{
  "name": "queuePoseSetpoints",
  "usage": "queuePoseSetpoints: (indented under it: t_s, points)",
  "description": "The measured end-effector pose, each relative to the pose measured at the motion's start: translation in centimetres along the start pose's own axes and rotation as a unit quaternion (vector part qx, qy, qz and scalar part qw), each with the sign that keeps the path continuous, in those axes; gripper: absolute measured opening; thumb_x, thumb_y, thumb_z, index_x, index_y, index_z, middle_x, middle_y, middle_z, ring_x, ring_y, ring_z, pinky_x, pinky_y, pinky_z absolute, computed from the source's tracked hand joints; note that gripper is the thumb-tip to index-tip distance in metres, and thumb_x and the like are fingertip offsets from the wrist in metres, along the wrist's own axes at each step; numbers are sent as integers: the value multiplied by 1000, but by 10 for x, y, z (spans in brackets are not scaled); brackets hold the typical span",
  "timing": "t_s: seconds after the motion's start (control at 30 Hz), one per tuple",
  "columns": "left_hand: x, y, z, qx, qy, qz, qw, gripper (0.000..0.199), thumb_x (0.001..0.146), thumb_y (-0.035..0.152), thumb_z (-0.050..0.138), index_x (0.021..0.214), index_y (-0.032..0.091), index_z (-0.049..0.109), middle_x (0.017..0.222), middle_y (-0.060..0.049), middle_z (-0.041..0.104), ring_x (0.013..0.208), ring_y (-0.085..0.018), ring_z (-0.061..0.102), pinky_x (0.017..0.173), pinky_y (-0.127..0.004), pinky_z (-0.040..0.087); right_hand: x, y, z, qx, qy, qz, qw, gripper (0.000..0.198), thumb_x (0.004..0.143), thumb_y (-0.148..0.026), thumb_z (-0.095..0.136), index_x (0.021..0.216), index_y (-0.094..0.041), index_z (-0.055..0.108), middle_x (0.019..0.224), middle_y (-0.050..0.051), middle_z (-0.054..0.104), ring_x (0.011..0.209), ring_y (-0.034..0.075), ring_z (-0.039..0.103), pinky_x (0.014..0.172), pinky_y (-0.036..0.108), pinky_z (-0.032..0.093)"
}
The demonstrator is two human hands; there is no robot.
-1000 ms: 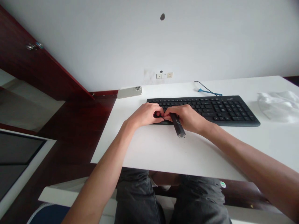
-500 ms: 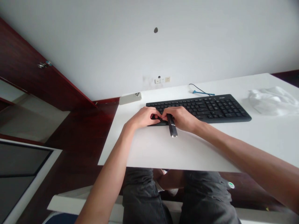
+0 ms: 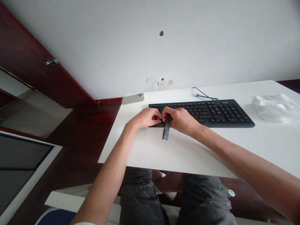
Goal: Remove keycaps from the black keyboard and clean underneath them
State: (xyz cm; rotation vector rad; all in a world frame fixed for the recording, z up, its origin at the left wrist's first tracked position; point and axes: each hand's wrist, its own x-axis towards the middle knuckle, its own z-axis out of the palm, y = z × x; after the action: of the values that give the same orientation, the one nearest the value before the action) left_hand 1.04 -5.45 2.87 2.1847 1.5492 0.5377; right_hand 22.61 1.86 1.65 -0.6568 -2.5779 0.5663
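Black and slab-like, the keyboard (image 3: 211, 112) lies along the middle of the white desk (image 3: 145, 153), its left end nearest the desk's left edge, and the work there looks partway through. The right hand (image 3: 181, 119) grips a dark stick-shaped object (image 3: 166, 132), which juts past the keyboard toward the desk's near edge; its exact kind cannot be told. The left hand (image 3: 148, 116) curls over the keyboard's left end, thumb and forefinger close together, though whether its grip is closed on anything cannot be told. So far the keyboard is laid flat and the stick is in hand; the fine fingerwork seems unfinished, and the stick remains to be put down. Compared with half a second ago, the stick's free end has swung from leaning right to leaning left, and the right fingers sit closer to the left ones. The phone (image 3: 133, 99) stays by the desk's far left corner.
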Motion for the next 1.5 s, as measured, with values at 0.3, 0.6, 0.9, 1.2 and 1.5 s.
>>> queuePoseSetpoints:
  t_s: [0.3,0.6,0.9,1.2,1.5]
  points:
    - [0,6,1,23,8,-11,1000,17,89,14,71,98,22,83,94,-3,78,80,-17,66,76,-30,48,3,20,8,142,24,30,989,6,84,-18,70,87,-19,75,76,2,75,67,17,64,62,27,45]
    - [-1,9,-2,1,-4,-18,1000,8,86,17,71,89,20,77,86,-2,75,77,-16,65,70,-30,44,-4,6,5,55,9,-59,997,23,91,-9,52,83,-17,71,82,6,72,70,18,61,66,30,44]
    - [1,6,3,6,4,-16,1000,9,82,19,75,91,20,75,89,-1,72,80,-16,62,69,-30,42,-2,20,11,71,15,-11,997,9,90,-16,66,85,-19,74,89,6,76,76,21,66,71,31,47]
    - [0,6,-2,-14,-10,-20,1000,10,87,14,75,95,19,80,90,-3,74,79,-16,64,72,-29,45,1,24,8,66,-13,-59,996,16,96,-16,57,88,-20,71,84,5,72,80,21,61,72,31,44]
    - [-2,10,-8,25,-27,-16,999,19,88,12,71,99,21,83,95,-4,76,83,-18,67,74,-29,47,-2,15,4,22,-23,-73,997,15,99,-20,55,86,-21,63,80,6,65,74,21,58,67,32,41]
